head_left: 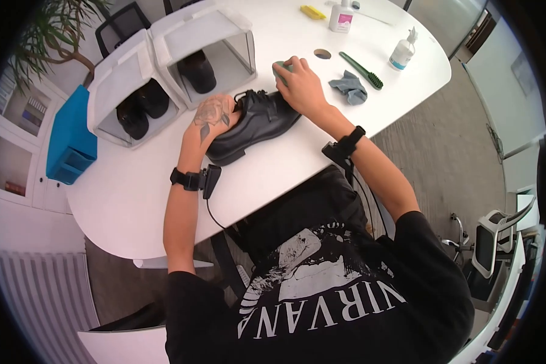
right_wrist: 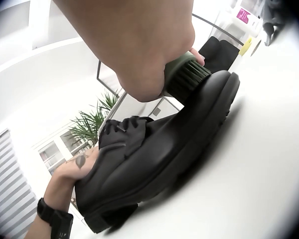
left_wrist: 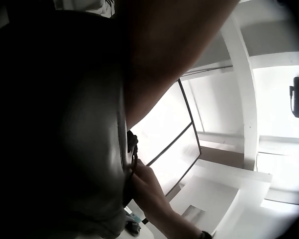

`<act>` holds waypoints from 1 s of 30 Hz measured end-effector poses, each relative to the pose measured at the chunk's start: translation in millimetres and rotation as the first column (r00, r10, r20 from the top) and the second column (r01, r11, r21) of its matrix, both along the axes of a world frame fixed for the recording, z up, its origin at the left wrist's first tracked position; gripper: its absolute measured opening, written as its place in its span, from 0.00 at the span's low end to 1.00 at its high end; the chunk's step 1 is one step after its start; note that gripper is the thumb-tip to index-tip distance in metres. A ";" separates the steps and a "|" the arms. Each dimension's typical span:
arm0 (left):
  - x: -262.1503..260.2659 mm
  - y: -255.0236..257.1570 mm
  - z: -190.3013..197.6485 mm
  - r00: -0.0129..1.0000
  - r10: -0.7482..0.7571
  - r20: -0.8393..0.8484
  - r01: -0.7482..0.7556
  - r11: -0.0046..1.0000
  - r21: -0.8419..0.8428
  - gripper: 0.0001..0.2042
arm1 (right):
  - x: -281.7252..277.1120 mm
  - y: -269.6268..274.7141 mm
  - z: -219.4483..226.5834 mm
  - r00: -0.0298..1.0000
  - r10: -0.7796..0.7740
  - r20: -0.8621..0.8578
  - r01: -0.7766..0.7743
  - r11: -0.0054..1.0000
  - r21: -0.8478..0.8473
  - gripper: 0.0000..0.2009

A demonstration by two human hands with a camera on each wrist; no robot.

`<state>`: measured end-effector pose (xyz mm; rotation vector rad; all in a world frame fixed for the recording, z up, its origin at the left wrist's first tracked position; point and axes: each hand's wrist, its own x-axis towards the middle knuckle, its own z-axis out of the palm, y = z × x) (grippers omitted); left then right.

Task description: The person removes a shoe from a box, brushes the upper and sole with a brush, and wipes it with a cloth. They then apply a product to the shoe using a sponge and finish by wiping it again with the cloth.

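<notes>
A black lace-up leather shoe stands on the white table, heel toward the person and toe pointing away to the right. My left hand grips it at the ankle opening, with the fingers partly hidden inside. In my right hand is a green scrub brush, held from above. Its dark bristles lie against the shoe's toe in the right wrist view. Dark leather fills much of the left wrist view, where the shoe's side is close to the camera.
Two white-framed shoe boxes with black shoes inside stand at the back left, near a blue file holder. On the right lie a grey cloth, a long green brush, a pump bottle, a white bottle and a yellow item.
</notes>
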<state>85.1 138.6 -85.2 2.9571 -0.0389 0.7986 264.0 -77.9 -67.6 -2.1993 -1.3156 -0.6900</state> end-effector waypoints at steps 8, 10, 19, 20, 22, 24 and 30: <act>-15.0 -23.1 101.2 0.892 -0.179 -0.415 -0.083 0.839 -0.538 0.18 | 10.0 7.0 -5.6 0.997 -0.025 -0.069 0.028 0.999 0.043 0.14; -26.8 -31.1 110.4 0.783 -0.274 -0.559 -0.064 0.859 -0.509 0.22 | 8.3 5.9 -2.3 0.998 -0.019 -0.063 0.022 0.999 0.043 0.14; -23.0 2.6 97.7 0.814 -0.219 -0.538 0.055 0.951 -0.303 0.16 | -55.8 -39.5 1.3 0.997 0.055 -0.054 -0.051 0.996 0.074 0.21; -24.1 6.0 96.4 0.829 -0.245 -0.503 0.077 0.941 -0.331 0.15 | -68.8 -48.9 0.1 0.993 0.071 -0.091 -0.064 0.995 0.074 0.21; -23.8 9.1 93.0 0.873 -0.291 -0.392 0.134 0.915 -0.380 0.15 | -72.1 -58.6 7.4 0.984 0.085 -0.159 -0.074 0.994 0.075 0.22; -24.3 9.6 87.9 0.910 -0.330 -0.251 0.206 0.884 -0.419 0.15 | -71.1 -66.8 18.0 0.969 0.076 -0.234 -0.060 0.995 0.077 0.22; 0.9 11.8 51.9 0.770 -0.587 -0.252 0.141 0.541 -0.829 0.19 | -70.9 -83.4 66.0 0.905 0.274 -0.326 -0.268 0.961 0.065 0.22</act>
